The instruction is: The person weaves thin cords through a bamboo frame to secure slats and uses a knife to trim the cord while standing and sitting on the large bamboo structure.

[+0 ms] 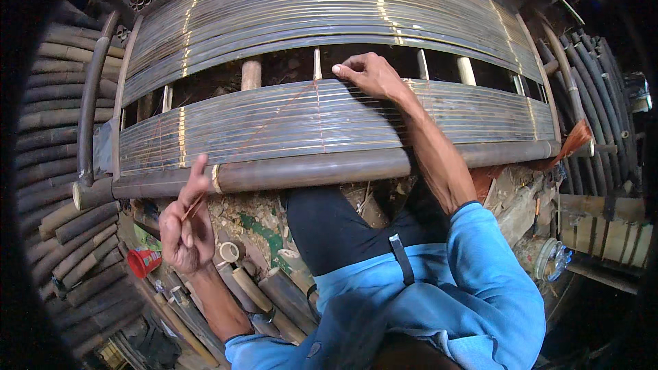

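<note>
A bamboo bench lies across in front of me, its seat made of split bamboo slats. Thin reddish-brown string runs slantwise from my left hand up over the slats to a light crosspiece in the gap. My left hand is closed on this string, index finger stretched upward, just off the front pole. Over the gap's near edge, right of that crosspiece, my right hand has its thumb and fingers pressed together. What they hold, if anything, is hidden.
Bundled reddish fibres hang at the bench's right end. Bamboo poles are stacked at left and right. Cut bamboo pieces lie below my left arm, near a red cup. A clear jar stands at right.
</note>
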{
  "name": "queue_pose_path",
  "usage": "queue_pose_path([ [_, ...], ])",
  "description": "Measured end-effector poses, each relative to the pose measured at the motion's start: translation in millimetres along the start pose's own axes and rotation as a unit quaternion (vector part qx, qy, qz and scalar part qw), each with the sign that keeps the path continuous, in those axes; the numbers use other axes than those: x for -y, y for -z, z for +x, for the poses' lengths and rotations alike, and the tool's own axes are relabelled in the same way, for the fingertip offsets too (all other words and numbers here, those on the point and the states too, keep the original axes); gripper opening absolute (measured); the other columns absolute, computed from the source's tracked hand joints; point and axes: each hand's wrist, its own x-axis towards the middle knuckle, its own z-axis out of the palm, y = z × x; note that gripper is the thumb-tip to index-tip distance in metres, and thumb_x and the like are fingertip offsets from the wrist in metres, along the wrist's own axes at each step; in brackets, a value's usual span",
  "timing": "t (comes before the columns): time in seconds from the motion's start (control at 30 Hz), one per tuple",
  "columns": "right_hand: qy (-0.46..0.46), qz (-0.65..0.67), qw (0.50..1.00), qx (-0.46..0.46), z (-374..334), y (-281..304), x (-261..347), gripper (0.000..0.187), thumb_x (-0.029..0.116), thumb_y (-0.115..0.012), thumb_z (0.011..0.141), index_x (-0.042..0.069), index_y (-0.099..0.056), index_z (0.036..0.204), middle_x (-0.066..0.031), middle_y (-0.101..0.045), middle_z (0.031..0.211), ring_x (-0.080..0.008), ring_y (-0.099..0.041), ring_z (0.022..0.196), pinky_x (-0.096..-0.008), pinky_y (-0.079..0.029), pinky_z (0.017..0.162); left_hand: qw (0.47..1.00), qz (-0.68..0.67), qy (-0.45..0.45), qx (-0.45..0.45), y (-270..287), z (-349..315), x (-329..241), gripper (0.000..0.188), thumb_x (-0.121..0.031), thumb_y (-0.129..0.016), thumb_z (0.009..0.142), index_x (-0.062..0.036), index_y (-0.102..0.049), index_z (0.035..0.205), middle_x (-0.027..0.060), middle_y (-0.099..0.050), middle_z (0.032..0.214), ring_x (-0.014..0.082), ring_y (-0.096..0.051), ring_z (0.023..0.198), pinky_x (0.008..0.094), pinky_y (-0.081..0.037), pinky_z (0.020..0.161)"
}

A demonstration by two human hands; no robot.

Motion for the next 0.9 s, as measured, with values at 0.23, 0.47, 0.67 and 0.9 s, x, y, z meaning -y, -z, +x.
queue_pose_path([
  [0.23,0.346,0.039,0.932,-0.102,-31,-44,54,0.039,0.038,-0.063,0.097,0.004,-0.069,0.115,-0.0152,-0.067,0.119,-0.0332,-0.06,0.119,-0.0453,-0.043,0.103,0.989,0.108,0.032,0.099,-33,4,-28,0.049,-0.037,-0.058,0.103,-0.0096,-0.05,0.063,0.0036,-0.055,0.061,0.023,-0.056,0.063,0.0483,-0.047,0.087],
  [0.47,0.403,0.046,0.913,-0.046,-43,-65,48,0.038,0.025,-0.073,0.088,0.005,-0.047,0.067,-0.0091,-0.041,0.064,-0.0295,-0.043,0.063,-0.0426,-0.037,0.071,0.932,0.288,0.053,0.214,-40,-6,-46,0.018,-0.004,-0.065,0.079,0.0022,-0.053,0.065,0.0106,-0.049,0.063,0.0271,-0.048,0.058,0.0428,-0.044,0.067],
  [0.67,0.397,0.039,0.912,-0.099,-48,-109,91,0.041,0.033,-0.074,0.088,0.006,-0.05,0.068,-0.0112,-0.049,0.067,-0.0313,-0.048,0.067,-0.0432,-0.037,0.069,0.964,0.233,0.109,0.066,-13,-45,-64,0.052,-0.036,-0.072,0.094,-0.0014,-0.05,0.063,0.0093,-0.056,0.071,0.0243,-0.053,0.065,0.0472,-0.048,0.074],
  [0.9,0.436,0.062,0.898,-0.009,-79,-94,130,0.033,0.038,-0.073,0.091,0.006,-0.07,0.098,-0.0081,-0.063,0.087,-0.0265,-0.06,0.089,-0.0412,-0.044,0.085,0.963,0.257,0.073,-0.042,3,-67,-61,0.043,-0.025,-0.064,0.095,-0.0014,-0.046,0.064,0.0133,-0.059,0.082,0.0267,-0.059,0.078,0.0467,-0.051,0.077],
])
